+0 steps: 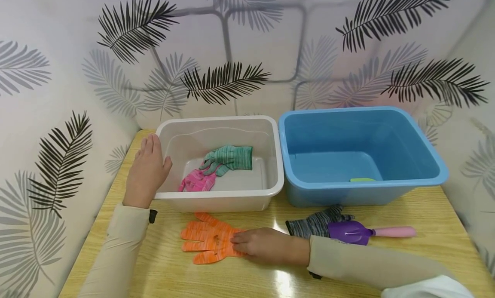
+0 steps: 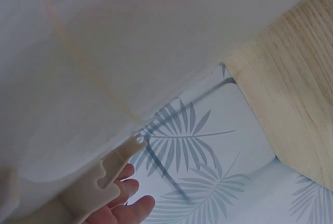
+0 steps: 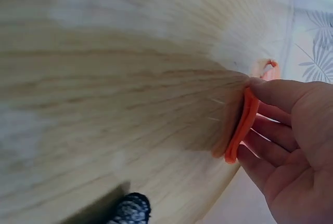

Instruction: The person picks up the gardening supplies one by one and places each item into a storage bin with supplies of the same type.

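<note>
My left hand (image 1: 147, 171) rests on the left rim of a white plastic bin (image 1: 224, 202), its thumb toward the inside. The left wrist view shows several fingers (image 2: 136, 211) reaching past the rim's notched underside. An orange knit glove (image 1: 210, 238) lies flat on the table, its fingers spread leftward. At the cuff, my right hand (image 1: 270, 246) holds it between thumb and fingers; the cuff edge (image 3: 243, 128) shows in the right wrist view. Within the white bin lie a green glove (image 1: 236, 157) and a pink glove (image 1: 198, 180).
Right of the white bin stands a blue bin (image 1: 363, 186), holding a small green item (image 1: 361, 179), mostly hidden. In front are a grey-black glove (image 1: 313, 225) and a purple scoop (image 1: 349, 232) with a pink handle (image 1: 394, 232). Leaf-patterned covering rises behind the wooden table (image 1: 174, 276).
</note>
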A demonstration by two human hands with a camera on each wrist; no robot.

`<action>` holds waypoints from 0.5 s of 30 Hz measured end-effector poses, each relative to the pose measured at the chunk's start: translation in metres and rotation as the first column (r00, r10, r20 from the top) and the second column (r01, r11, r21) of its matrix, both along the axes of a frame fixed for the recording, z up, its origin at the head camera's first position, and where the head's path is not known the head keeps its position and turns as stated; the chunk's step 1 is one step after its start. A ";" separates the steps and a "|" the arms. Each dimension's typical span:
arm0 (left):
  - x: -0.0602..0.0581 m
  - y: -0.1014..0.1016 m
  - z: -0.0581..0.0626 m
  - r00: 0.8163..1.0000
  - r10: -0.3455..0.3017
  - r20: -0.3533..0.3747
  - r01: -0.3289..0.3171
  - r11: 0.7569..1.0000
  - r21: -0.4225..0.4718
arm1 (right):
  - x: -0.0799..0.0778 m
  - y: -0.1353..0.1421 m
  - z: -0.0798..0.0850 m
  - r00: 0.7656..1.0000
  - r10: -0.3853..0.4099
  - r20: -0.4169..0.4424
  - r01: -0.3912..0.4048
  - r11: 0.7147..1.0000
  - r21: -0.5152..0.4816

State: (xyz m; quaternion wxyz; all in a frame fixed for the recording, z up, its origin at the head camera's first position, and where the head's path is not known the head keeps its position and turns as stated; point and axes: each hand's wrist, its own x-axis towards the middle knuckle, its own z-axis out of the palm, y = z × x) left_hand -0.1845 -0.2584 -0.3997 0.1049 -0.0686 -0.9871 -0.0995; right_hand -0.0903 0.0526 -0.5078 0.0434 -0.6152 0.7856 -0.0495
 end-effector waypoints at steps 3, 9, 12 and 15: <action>0.000 0.000 0.000 1.000 -0.002 0.002 0.002 1.000 0.004 | -0.001 -0.001 0.000 1.000 -0.008 0.028 0.008 1.000 0.011; -0.001 0.000 0.000 1.000 -0.001 0.006 0.001 1.000 0.005 | -0.002 0.000 -0.002 1.000 0.015 0.014 -0.015 1.000 0.026; -0.002 -0.001 0.000 1.000 0.000 0.008 0.000 1.000 0.005 | -0.002 0.000 -0.001 1.000 0.021 0.005 -0.021 0.999 0.038; -0.002 -0.002 -0.001 1.000 0.004 0.012 -0.004 1.000 0.007 | -0.002 0.000 0.000 1.000 0.020 -0.005 -0.020 0.999 0.045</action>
